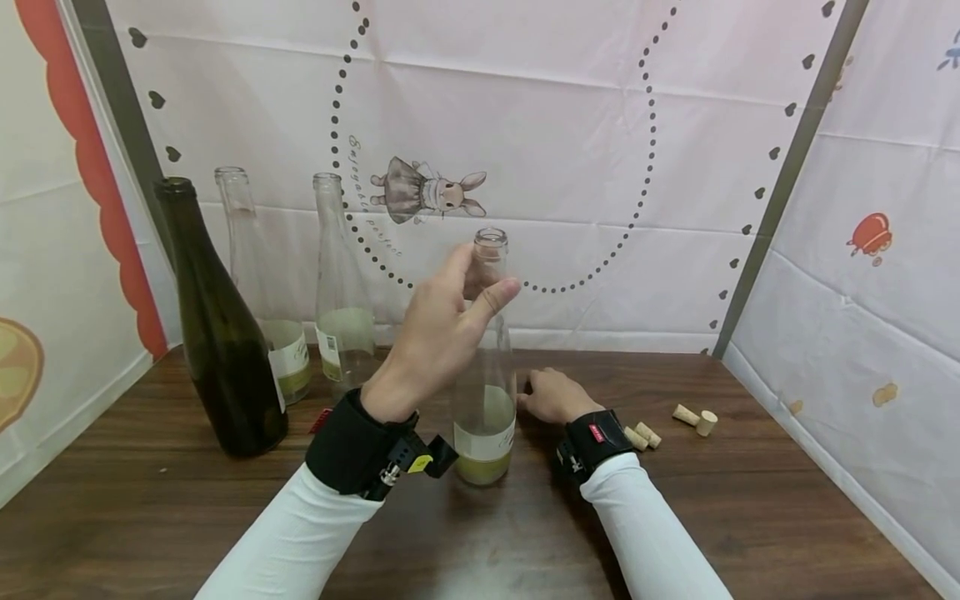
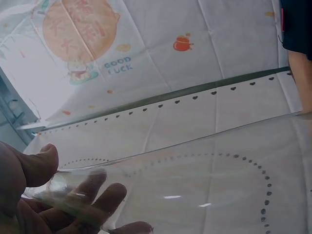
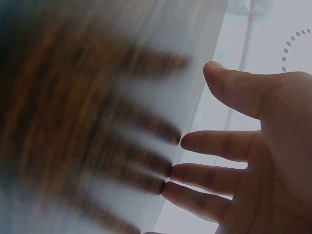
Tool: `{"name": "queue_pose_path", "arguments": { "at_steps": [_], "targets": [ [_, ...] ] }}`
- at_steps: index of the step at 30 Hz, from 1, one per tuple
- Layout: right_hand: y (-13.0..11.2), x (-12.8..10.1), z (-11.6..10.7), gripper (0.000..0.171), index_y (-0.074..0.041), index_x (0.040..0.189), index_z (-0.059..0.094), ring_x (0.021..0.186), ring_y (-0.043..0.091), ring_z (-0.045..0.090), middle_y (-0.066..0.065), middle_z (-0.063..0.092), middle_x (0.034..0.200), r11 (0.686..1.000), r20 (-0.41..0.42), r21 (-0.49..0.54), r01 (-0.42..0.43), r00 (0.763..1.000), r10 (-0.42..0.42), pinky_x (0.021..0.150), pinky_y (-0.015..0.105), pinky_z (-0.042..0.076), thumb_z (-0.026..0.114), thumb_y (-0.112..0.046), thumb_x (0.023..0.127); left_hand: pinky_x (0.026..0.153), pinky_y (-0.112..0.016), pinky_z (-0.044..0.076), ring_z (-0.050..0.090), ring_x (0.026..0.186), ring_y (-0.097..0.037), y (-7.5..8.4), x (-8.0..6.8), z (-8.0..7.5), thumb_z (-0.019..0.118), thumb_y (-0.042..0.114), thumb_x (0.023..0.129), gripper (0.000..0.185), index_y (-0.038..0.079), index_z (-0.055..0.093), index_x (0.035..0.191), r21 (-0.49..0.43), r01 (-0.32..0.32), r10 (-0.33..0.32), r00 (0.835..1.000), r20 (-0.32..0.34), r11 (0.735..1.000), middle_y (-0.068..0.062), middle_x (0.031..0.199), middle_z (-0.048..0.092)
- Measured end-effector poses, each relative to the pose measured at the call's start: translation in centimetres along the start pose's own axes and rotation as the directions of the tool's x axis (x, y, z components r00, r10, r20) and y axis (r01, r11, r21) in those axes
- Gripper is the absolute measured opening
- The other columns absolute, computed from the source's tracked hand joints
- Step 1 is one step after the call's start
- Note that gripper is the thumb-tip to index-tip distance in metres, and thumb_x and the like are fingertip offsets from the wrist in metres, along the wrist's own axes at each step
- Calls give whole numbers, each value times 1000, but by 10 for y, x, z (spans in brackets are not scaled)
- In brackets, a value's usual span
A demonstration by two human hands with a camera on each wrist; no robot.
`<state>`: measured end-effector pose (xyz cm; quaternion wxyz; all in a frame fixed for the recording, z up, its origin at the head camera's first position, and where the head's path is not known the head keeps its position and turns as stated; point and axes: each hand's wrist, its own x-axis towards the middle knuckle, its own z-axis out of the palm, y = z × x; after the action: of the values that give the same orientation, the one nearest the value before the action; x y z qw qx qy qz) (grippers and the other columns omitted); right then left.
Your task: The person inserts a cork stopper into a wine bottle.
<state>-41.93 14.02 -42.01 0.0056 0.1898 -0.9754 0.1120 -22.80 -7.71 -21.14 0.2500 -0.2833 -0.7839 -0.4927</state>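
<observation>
My left hand point(image 1: 442, 325) grips a clear glass bottle point(image 1: 487, 408) around its neck, thumb on the near side and fingers behind. The bottle stands nearly upright in front of me, with an open mouth and a pale label low down. In the left wrist view, the fingers point(image 2: 109, 202) show through and beside the clear glass. My right hand point(image 1: 558, 396) is just right of the bottle, low over the wooden table point(image 1: 600, 542). In the right wrist view, its fingers point(image 3: 209, 178) are straight, fingertips at the glossy tabletop, and nothing is in the palm.
A dark green bottle point(image 1: 225, 358) stands at the left, with two more clear labelled bottles point(image 1: 281, 333) point(image 1: 345, 325) behind it. Several corks point(image 1: 707, 423) lie to the right of my right wrist. A printed white cloth point(image 1: 570, 167) hangs behind the table.
</observation>
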Motion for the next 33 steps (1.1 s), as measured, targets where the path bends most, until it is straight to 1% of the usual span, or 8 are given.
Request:
{"name": "queue_pose_path", "arguments": {
  "at_steps": [9,14,17,19,26,29,31,33],
  "targets": [
    [7,8,9,33,-18,104,69,109,25,62,5,65,116,1000,-5,20,-13,1000,13,90,48,52,66,-51,100,94,-49,52,69,103,-25,-5,3,1,64,26,109,28,5,55,126,7,-4,4,1000,18,1000,-11,110,73],
    [-5,-4,-4,40,-15,116,71,116,27,63,8,66,122,1000,-4,27,6,1000,-6,94,48,52,67,-52,101,87,-45,53,68,98,-24,-10,4,3,67,26,108,30,6,56,127,42,-29,29,999,17,999,-9,106,73],
    [-6,-4,-3,37,-16,115,70,116,27,63,8,66,120,999,-7,32,16,1000,-16,94,47,52,67,-50,101,85,-45,53,68,97,-24,-12,4,5,68,26,107,29,7,56,124,70,-39,39,999,3,997,-8,104,74],
    [3,6,7,32,-20,112,70,116,25,63,5,66,118,999,-12,38,5,1000,-5,94,47,51,68,-49,99,86,-45,54,69,97,-24,-13,4,5,69,26,106,29,7,57,124,80,-39,39,999,-4,996,-7,105,74],
    [-6,-6,-7,51,-13,131,68,128,35,59,14,65,132,999,2,10,32,999,-32,102,54,49,65,-54,101,83,-44,56,70,99,-24,-14,5,8,67,27,107,37,6,55,136,63,-47,45,999,22,997,-8,109,74],
    [4,1,3,61,-11,137,66,131,36,57,16,63,137,999,5,19,30,1000,-30,105,54,48,63,-60,101,81,-43,55,70,97,-24,-15,5,9,67,27,107,41,5,54,140,59,-49,47,999,24,997,-8,108,73],
    [4,3,5,60,-11,139,65,133,35,57,15,62,139,1000,5,20,7,1000,-7,107,54,48,64,-58,101,79,-43,55,70,96,-24,-16,5,10,67,26,107,44,5,52,144,57,-46,45,999,26,997,-9,109,73],
    [16,13,17,63,-13,141,65,133,34,56,14,62,140,1000,9,24,-7,1000,7,108,54,47,64,-60,100,79,-43,56,71,97,-24,-18,6,12,66,26,108,48,5,50,148,58,-43,41,999,30,997,-9,111,73]
  ]
}}
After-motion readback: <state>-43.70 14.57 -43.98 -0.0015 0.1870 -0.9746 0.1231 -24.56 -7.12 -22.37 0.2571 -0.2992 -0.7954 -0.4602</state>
